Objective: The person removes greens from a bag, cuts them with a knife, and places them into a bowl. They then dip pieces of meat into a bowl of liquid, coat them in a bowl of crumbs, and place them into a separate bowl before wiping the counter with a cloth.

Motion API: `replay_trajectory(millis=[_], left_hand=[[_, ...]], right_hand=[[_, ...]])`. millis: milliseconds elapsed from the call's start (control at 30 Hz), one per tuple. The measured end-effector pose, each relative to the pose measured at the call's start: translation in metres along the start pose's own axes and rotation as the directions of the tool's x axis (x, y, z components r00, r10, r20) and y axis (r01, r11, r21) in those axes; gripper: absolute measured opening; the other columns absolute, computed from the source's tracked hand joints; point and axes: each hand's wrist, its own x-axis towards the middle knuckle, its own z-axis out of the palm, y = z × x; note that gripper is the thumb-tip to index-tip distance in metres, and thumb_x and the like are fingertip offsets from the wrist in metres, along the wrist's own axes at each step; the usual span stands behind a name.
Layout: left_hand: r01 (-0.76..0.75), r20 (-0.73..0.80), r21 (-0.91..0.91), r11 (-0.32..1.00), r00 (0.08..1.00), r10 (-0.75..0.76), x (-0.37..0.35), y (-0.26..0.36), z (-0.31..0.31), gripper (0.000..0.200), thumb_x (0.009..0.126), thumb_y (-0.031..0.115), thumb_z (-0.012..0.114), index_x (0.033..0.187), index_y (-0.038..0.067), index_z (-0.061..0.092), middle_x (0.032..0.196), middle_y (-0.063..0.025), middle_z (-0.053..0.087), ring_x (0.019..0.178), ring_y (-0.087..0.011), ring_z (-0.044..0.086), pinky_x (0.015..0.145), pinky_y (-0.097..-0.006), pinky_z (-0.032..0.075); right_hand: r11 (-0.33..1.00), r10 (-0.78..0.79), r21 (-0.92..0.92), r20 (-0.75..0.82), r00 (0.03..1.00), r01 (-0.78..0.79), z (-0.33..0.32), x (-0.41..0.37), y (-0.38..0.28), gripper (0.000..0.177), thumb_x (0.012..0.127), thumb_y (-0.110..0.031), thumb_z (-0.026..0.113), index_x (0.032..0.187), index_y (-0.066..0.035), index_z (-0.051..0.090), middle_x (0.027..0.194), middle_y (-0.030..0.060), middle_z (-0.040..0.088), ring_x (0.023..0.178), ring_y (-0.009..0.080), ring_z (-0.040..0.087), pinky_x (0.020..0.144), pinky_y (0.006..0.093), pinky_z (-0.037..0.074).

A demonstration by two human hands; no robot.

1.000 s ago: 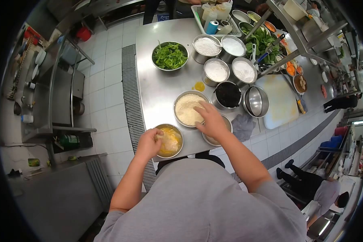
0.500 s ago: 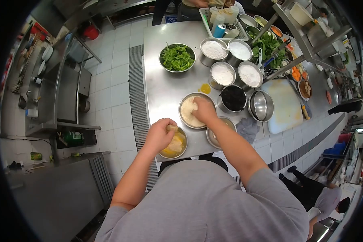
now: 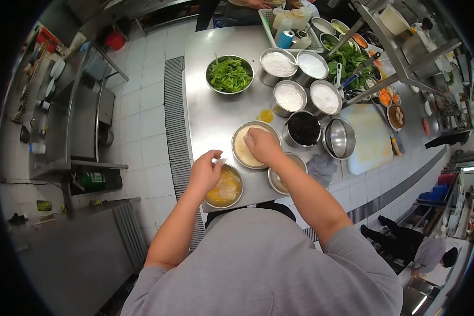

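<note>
The crumb bowl (image 3: 233, 147) sits on the steel surface (image 3: 208, 118) just in front of the person; pale crumbs (image 3: 240, 141) fill it, and the right hand (image 3: 262, 146) is over them, its fingers bunched together; whether they grip anything cannot be told. Just nearer on the left stands the egg bowl (image 3: 225, 206), holding yellow liquid with a pale, soft-looking piece (image 3: 228, 188) in it; the left hand (image 3: 204, 173) is at its far-left edge, fingers bent, a whitish bit by their tips; whether they pinch it is unclear.

Near the right wrist, partly hidden by the forearm, is a third bowl (image 3: 299, 160); a grey cloth (image 3: 322, 169) lies beside it; beyond the crumbs are a yellow puddle (image 3: 266, 116), a pot of dark stuff (image 3: 303, 128) and four tubs of white powder (image 3: 289, 95); nested steel bowls (image 3: 341, 138) stand beside a cutting board (image 3: 364, 152).

Farther off are a bowl of cut greens (image 3: 229, 75) and a basket (image 3: 300, 51) with squeeze bottles (image 3: 284, 24) and a blue can (image 3: 285, 39), its print too small to read.
</note>
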Motion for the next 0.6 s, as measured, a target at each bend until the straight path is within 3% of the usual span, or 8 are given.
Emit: replay_trajectory(millis=[33,100,167,200,267,400,467,600], left_hand=[[0.034,-0.005,0.014,0.999,0.999,-0.034,-0.01,-0.012,-0.001,0.032,0.099,0.01,0.071,0.131,0.006,0.072,0.119,-0.0131,0.079,0.098,-0.0267,0.078,0.085,-0.04,0.062],[0.011,-0.03,0.002,1.0,0.999,-0.011,-0.028,-0.034,0.006,0.03,0.098,0.008,0.07,0.128,0.006,0.073,0.116,-0.0128,0.079,0.096,-0.0278,0.078,0.085,-0.0405,0.062],[-0.033,-0.014,0.157,0.987,0.999,0.036,-0.041,-0.042,0.011,0.03,0.098,0.008,0.07,0.127,0.006,0.073,0.115,-0.0157,0.078,0.097,-0.0329,0.077,0.087,-0.0426,0.061],[-0.122,-0.034,0.204,0.971,0.991,0.132,-0.046,-0.046,0.015,0.031,0.094,0.004,0.067,0.125,0.005,0.073,0.115,-0.0179,0.077,0.103,-0.0375,0.074,0.091,-0.0457,0.06],[-0.157,0.0,0.279,0.947,0.987,0.163,-0.05,-0.05,0.021,0.032,0.092,0.003,0.067,0.123,0.004,0.073,0.116,-0.0178,0.076,0.106,-0.0382,0.073,0.093,-0.047,0.06],[-0.241,0.136,0.483,0.842,0.97,0.2,-0.047,-0.057,0.038,0.032,0.087,0.002,0.066,0.119,0.004,0.072,0.116,-0.0158,0.074,0.113,-0.0375,0.068,0.097,-0.0466,0.056],[-0.28,0.174,0.541,0.793,0.96,0.22,-0.046,-0.057,0.04,0.031,0.088,0.002,0.067,0.118,0.004,0.072,0.114,-0.0154,0.074,0.112,-0.0371,0.068,0.098,-0.046,0.055],[-0.275,0.218,0.554,0.786,0.959,0.183,-0.039,-0.059,0.043,0.029,0.086,0.008,0.07,0.115,0.004,0.071,0.111,-0.0152,0.073,0.112,-0.0358,0.067,0.098,-0.0468,0.054]], right_hand=[[1.0,-0.004,0.003,0.008,1.0,0.004,0.007,-0.002,0.002,0.028,0.102,-0.026,0.061,0.109,-0.001,0.07,0.112,0.0243,0.075,0.109,0.0442,0.07,0.095,0.0537,0.055],[0.978,-0.048,-0.194,0.151,0.987,0.077,0.026,-0.006,0.013,0.027,0.104,-0.025,0.056,0.105,-0.002,0.069,0.109,0.0227,0.074,0.106,0.0424,0.071,0.095,0.0544,0.055],[0.975,-0.064,-0.202,0.13,0.989,0.09,0.024,-0.005,0.012,0.024,0.101,-0.024,0.059,0.107,-0.003,0.069,0.109,0.0219,0.073,0.105,0.0421,0.07,0.094,0.0537,0.056],[0.971,-0.101,-0.214,0.056,0.993,0.111,0.021,-0.004,0.013,0.023,0.098,-0.022,0.061,0.108,-0.004,0.07,0.109,0.0206,0.074,0.106,0.0417,0.071,0.094,0.0533,0.056],[0.945,-0.138,-0.303,-0.04,0.99,0.12,0.008,-0.009,0.005,0.026,0.089,-0.017,0.067,0.113,-0.007,0.071,0.11,0.0176,0.076,0.107,0.0395,0.071,0.094,0.0517,0.057],[0.887,-0.144,-0.44,0.032,0.989,0.144,0.004,-0.005,0.023,0.03,0.084,-0.015,0.071,0.112,-0.007,0.072,0.111,0.0171,0.076,0.108,0.0377,0.071,0.095,0.0498,0.057],[0.907,0.033,-0.419,0.142,0.989,0.03,-0.003,-0.002,0.015,0.03,0.08,-0.015,0.075,0.109,-0.006,0.073,0.113,0.0184,0.076,0.108,0.0379,0.071,0.095,0.049,0.057],[0.939,0.078,-0.344,0.163,0.984,-0.018,-0.014,-0.005,0.011,0.027,0.081,-0.016,0.076,0.105,-0.005,0.073,0.109,0.0176,0.076,0.106,0.0378,0.07,0.093,0.0492,0.057]])
